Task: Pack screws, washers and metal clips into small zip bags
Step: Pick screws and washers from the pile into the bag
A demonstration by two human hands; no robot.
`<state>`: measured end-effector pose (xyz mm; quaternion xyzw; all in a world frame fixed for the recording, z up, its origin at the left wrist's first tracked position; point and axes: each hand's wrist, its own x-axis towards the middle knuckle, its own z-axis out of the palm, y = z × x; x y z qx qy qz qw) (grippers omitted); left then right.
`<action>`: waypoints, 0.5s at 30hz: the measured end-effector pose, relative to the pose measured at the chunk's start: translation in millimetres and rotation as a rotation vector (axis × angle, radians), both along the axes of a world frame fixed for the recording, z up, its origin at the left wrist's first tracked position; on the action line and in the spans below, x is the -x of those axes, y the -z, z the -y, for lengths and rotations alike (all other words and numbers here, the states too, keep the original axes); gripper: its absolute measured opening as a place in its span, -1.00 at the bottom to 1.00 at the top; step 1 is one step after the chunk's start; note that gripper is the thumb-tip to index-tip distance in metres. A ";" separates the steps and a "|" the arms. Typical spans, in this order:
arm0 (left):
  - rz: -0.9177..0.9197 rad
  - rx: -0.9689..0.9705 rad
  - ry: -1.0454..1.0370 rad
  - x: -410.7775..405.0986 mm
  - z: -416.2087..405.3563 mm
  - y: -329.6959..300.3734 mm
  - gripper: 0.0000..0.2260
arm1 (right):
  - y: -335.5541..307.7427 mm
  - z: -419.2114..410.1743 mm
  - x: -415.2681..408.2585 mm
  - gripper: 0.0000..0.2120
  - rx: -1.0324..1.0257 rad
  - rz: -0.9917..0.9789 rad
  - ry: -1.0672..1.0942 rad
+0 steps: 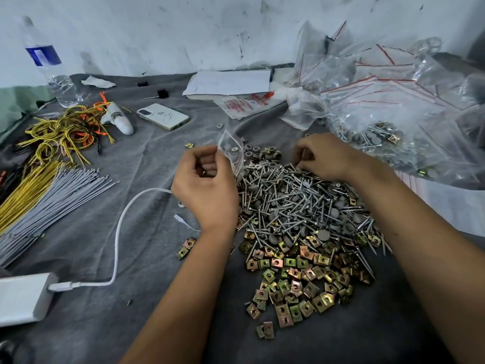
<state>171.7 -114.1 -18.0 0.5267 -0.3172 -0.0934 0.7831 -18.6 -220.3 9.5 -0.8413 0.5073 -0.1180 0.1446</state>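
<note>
My left hand (206, 183) holds a small clear zip bag (232, 151) with a red strip, its fingers curled around the lower part of the bag; a few small pieces show inside. To its right my right hand (324, 156) reaches into the far edge of a heap of silver screws (294, 203), fingertips curled down among them; what they pinch is hidden. Grey round washers (259, 153) lie at the heap's far side and mixed in. Brass-coloured square metal clips (291, 282) spread out at the near side.
A pile of filled and empty zip bags (388, 101) sits at the back right. A phone (163, 116), papers (228, 82) and a water bottle (56, 74) lie further back. Cable ties (49, 198), yellow wires (60, 130), a white charger (21, 298) and its cable (118, 232) occupy the left.
</note>
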 end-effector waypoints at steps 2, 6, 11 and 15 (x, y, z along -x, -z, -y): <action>0.013 0.014 -0.001 0.3 -0.9 -0.1 -0.89 | 3.8 -1.1 1.2 -0.93 0.024 0.028 0.036; 0.073 -0.001 0.059 2.2 -0.5 2.6 -0.89 | 10.0 -6.7 8.0 -0.90 0.104 0.170 0.109; 0.150 -0.087 0.171 5.8 2.6 8.1 -0.87 | 15.7 -20.4 18.2 -0.85 0.208 0.321 0.116; 0.241 -0.087 0.190 8.3 1.6 8.8 -0.79 | 20.7 -31.8 25.4 -0.81 0.136 0.434 0.140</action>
